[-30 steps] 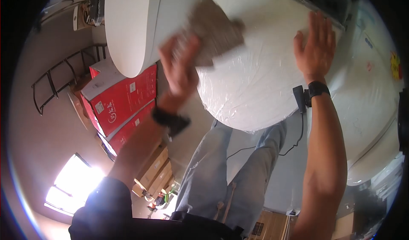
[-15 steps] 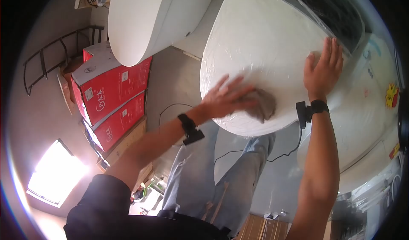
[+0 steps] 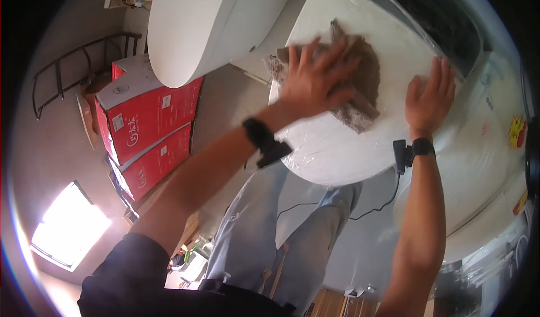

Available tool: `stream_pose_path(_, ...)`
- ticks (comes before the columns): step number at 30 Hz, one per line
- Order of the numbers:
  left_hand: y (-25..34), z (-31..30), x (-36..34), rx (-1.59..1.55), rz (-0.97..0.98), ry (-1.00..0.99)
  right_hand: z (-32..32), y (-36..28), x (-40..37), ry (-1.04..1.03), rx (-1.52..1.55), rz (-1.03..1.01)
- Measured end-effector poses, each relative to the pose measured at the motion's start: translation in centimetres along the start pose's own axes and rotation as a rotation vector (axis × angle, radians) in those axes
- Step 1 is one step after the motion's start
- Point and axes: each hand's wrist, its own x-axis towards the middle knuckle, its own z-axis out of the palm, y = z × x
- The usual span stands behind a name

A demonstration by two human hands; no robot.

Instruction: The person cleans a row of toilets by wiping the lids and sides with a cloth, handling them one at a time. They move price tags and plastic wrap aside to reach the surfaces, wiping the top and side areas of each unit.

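A white, rounded panel covered in clear plastic film (image 3: 343,154) lies in front of me. On its upper part a brown, fuzzy cloth (image 3: 365,69) is spread out under my left hand (image 3: 315,81), whose fingers are apart and press on the cloth from above. My right hand (image 3: 428,100) rests flat near the panel's right edge, fingertips by the dark transparent part, and holds nothing. Each wrist wears a black strap with a small device.
Another white curved shell (image 3: 185,30) stands at the upper left, near red and white boxes (image 3: 152,114) and a black metal rack (image 3: 84,58). Plastic-wrapped white pieces (image 3: 478,165) are on the right. A black cable (image 3: 374,209) hangs below the panel.
My left hand has moved up across the panel, and the cloth, bunched and blurred before, is now higher and spread wider. My right hand stays in nearly the same place.
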Motion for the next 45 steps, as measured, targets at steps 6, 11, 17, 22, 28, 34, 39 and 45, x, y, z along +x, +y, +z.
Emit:
stream_pose_path(6, 5.1, 2.0, -15.0, -0.055, -0.058, -0.308, -0.5, -0.9, 0.4, -0.058, -0.005, 0.027)
stream_pose_path(11, 4.0, 1.9, -17.6, -0.053, 0.059, -0.298, -0.7, -1.1, 0.3, -0.073, -0.011, 0.039)
stream_pose_path(17, -1.1, 2.1, -6.9, 0.013, -0.017, -0.010, -0.5, -1.0, 0.4, -0.086, 0.000, 0.030)
stream_pose_path(22, -7.0, 1.0, 7.3, -0.006, -0.034, 0.183, -0.3, -0.8, 0.2, -0.109, -0.013, 0.025)
stream_pose_path(28, -7.0, 1.7, 8.1, -0.053, -0.257, 0.338, -0.9, -1.6, 0.4, -0.164, -0.085, 0.030)
stream_pose_path(34, -5.0, 0.6, -0.1, -0.297, -0.856, 0.250, -0.6, -2.0, 0.2, -0.177, -0.138, -0.009)
stream_pose_path(39, -2.5, -0.6, -8.1, -0.367, -1.082, 0.225, -0.6, -2.2, 0.1, -0.182, -0.175, -0.046)
stream_pose_path(45, 2.5, 1.5, -17.7, -0.468, -1.356, 0.387, 0.3, -2.1, -0.6, -0.203, -0.162, -0.086)
